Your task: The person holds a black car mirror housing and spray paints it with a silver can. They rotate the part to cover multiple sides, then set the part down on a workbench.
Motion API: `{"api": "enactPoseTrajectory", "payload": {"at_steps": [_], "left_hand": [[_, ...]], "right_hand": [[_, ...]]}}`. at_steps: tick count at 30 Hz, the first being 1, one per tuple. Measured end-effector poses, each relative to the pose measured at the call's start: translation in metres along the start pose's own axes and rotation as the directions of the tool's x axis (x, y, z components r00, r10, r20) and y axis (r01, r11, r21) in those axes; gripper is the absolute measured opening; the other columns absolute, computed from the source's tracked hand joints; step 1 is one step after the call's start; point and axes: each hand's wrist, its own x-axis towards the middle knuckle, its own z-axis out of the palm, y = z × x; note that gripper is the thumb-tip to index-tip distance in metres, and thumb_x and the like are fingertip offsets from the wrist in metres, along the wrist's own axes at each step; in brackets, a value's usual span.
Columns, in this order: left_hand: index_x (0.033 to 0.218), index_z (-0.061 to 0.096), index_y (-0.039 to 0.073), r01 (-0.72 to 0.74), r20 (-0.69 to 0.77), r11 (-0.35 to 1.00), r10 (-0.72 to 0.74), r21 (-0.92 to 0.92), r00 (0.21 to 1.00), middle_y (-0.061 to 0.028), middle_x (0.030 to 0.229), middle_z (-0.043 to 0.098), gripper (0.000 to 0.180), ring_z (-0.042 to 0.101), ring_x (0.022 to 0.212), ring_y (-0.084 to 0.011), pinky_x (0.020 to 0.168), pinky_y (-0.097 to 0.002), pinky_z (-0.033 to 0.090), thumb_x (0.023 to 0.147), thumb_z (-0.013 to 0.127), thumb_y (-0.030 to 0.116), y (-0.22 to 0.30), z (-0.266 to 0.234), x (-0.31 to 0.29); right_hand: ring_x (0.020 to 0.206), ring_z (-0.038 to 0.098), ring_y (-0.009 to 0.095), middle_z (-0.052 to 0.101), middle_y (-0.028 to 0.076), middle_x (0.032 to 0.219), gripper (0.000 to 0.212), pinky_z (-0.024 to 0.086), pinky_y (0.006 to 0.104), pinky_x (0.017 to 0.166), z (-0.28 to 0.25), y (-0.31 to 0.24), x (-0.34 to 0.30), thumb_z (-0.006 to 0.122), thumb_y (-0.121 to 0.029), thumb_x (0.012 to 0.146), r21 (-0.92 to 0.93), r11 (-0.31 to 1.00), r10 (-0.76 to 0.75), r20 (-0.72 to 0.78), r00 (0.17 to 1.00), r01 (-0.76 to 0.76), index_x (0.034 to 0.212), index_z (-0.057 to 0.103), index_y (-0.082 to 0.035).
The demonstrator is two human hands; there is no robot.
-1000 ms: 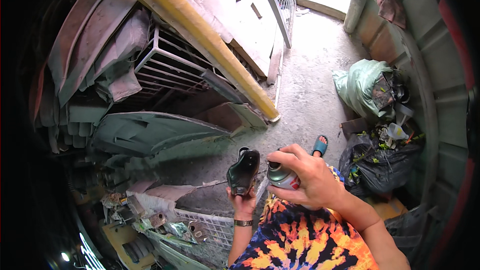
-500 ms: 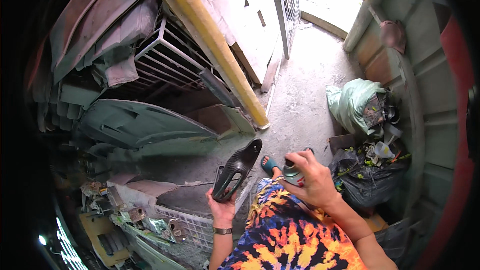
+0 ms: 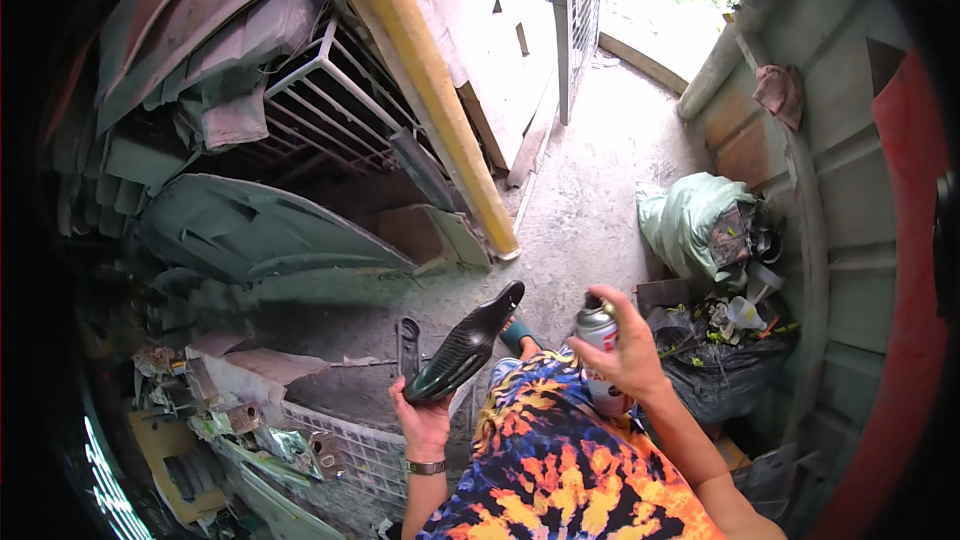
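My left hand (image 3: 424,422), with a watch at the wrist, grips the lower end of a glossy black molded part (image 3: 468,342). The part is long and ribbed, tapers to a rounded tip, and points up and to the right. A slimmer dark arm with a slot (image 3: 408,342) stands up beside it from the same hand; whether the two are joined I cannot tell. In my right hand (image 3: 632,358) is a spray can (image 3: 596,328), held nearly upright with the index finger by its black top. The can is apart from the black part; no spray shows.
A yellow post (image 3: 420,70) slants down by a metal rack (image 3: 335,80) and stacked panels. On the right, a pale green sack (image 3: 690,220) and a black trash bag (image 3: 720,380) stand against the wall. A plastic crate (image 3: 350,455) and clutter lie at lower left.
The black part has turned in my left hand, hiding its opening and bringing the slotted arm out to the left. My right hand has tilted the spray can more upright, showing its side.
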Motion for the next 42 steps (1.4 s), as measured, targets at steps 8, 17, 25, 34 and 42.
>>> {"api": "enactPoseTrajectory", "payload": {"at_steps": [8,17,25,34,42], "left_hand": [[0.134,0.050,0.010,-0.462,0.423,0.815,0.302,0.351,0.854,-0.0159,0.137,0.054,0.058,0.047,0.143,-0.0395,0.121,-0.0541,0.036,0.080,0.068,0.007,0.018,0.030,0.003],[0.134,0.042,0.010,-0.798,0.785,0.153,0.150,0.582,0.601,-0.0173,0.147,0.048,0.076,0.063,0.130,-0.0306,0.101,-0.0376,0.056,0.075,0.079,-0.020,0.032,0.039,0.018],[0.132,0.043,0.005,-0.719,0.712,0.360,0.181,0.594,0.679,-0.0248,0.152,0.049,0.070,0.067,0.127,-0.0325,0.095,-0.0374,0.059,0.078,0.084,-0.012,0.005,0.007,0.021],[0.131,0.040,0.013,-0.866,0.860,-0.053,0.165,0.497,0.483,-0.0276,0.155,0.044,0.071,0.066,0.124,-0.0391,0.094,-0.0435,0.062,0.079,0.086,-0.004,0.011,0.038,-0.003],[0.126,0.043,0.011,-0.899,0.902,-0.117,0.153,0.423,0.404,-0.0300,0.151,0.049,0.060,0.066,0.123,-0.0441,0.094,-0.0493,0.063,0.084,0.086,0.010,0.015,0.053,-0.012]], "right_hand": [[0.104,0.065,0.016,0.067,0.009,0.117,0.083,0.054,0.0332,0.091,-0.014,0.035,-0.022,0.091,-0.013,0.079,0.333,0.933,0.136,0.033,0.990,-0.139,0.149,0.047,-0.013],[0.099,0.067,0.015,0.067,0.009,0.112,0.074,0.056,0.0323,0.085,-0.029,0.007,-0.003,0.078,0.000,0.084,0.276,0.961,0.066,-0.192,0.979,-0.011,0.149,0.045,-0.012],[0.089,0.072,0.028,0.067,0.016,0.114,0.067,0.058,0.0377,0.084,-0.008,-0.014,-0.010,0.089,-0.017,0.080,-0.074,0.963,-0.266,-0.099,0.959,0.260,0.139,0.058,-0.011],[0.097,0.072,0.036,0.063,0.018,0.121,0.072,0.059,0.0412,0.080,0.016,-0.063,-0.016,0.089,-0.025,0.079,-0.082,0.904,-0.415,0.074,0.907,0.420,0.145,0.059,-0.018],[0.092,0.073,0.034,0.064,0.019,0.115,0.066,0.059,0.0417,0.078,0.014,-0.026,0.012,0.088,-0.018,0.082,-0.113,0.938,-0.343,-0.189,0.920,0.326,0.141,0.058,-0.014]]}}
